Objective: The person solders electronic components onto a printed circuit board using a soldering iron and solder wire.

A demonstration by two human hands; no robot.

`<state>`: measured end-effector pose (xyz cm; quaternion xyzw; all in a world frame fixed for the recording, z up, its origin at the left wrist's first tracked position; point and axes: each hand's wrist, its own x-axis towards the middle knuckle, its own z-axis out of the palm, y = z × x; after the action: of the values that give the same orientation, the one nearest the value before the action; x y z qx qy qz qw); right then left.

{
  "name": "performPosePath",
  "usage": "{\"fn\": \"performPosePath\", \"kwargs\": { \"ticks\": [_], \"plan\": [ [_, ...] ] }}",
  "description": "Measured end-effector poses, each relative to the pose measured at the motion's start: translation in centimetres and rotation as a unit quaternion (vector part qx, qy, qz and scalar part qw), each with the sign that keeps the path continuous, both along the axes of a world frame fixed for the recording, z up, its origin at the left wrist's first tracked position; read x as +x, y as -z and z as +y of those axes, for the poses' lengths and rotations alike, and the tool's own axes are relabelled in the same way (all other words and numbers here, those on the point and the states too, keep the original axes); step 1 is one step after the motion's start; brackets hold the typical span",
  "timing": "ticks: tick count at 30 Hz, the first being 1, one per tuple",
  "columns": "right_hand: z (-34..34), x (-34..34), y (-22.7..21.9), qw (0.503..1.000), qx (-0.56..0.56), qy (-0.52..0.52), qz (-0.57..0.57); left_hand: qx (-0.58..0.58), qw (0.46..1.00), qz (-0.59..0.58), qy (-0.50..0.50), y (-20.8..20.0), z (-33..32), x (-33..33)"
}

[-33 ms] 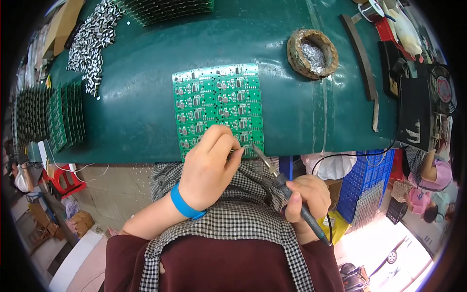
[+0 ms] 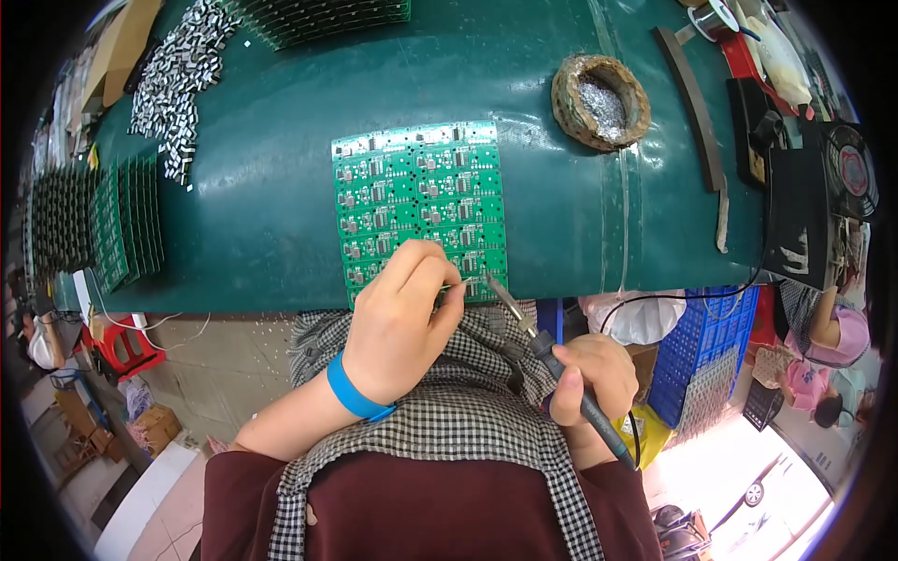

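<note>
A green panel of circuit boards lies flat near the table's front edge, with rows of small parts on it. My left hand rests over its lower part, thumb and forefinger pinched on a thin piece of solder wire. In my right hand is a soldering iron, held like a pen by its dark handle. Its metal tip points up and left at the panel's lower right corner, close to the wire's end. Whether tip and wire touch, I cannot tell.
A round, rough-edged holder with silvery bits inside sits at the right. Far left lies a heap of small metal parts. Upright board panels stand at the left edge. A dark bar and a black fan unit are at the right.
The iron's tip has shifted very slightly to the right, along with my right hand. My left hand and the panel stay nearly in place.
</note>
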<state>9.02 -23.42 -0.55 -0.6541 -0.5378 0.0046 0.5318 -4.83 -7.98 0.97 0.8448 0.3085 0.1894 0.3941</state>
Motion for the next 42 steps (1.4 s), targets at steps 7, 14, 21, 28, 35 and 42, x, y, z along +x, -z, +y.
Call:
{"fn": "performPosePath", "kwargs": {
  "ticks": [7, 14, 21, 28, 35, 42],
  "plan": [
    [0.8, -0.4, 0.2, 1.000, -0.004, -0.005, 0.020, 0.063, 0.998, -0.016, -0.002, 0.9, 0.0, 0.1],
    [-0.1, -0.6, -0.1, 1.000, -0.023, -0.002, 0.011, 0.031, 0.999, 0.003, 0.016, 0.6, -0.4, -0.5],
    [-0.4, -0.6, 0.2, 1.000, 0.010, 0.009, 0.008, 0.028, 0.999, 0.003, 0.029, 0.4, -0.8, -0.8],
    [-0.6, -0.6, 0.2, 1.000, -0.003, -0.007, 0.003, 0.043, 0.999, 0.003, 0.018, 0.6, -1.2, -0.5],
    [-0.5, -0.9, 0.2, 1.000, -0.004, -0.013, 0.001, 0.055, 0.998, -0.023, 0.001, 1.2, -1.5, -0.3],
    [-1.1, -1.3, 0.4, 1.000, 0.006, -0.015, 0.002, 0.009, 1.000, 0.006, 0.028, 0.9, -1.2, -0.5]
  ]
}}
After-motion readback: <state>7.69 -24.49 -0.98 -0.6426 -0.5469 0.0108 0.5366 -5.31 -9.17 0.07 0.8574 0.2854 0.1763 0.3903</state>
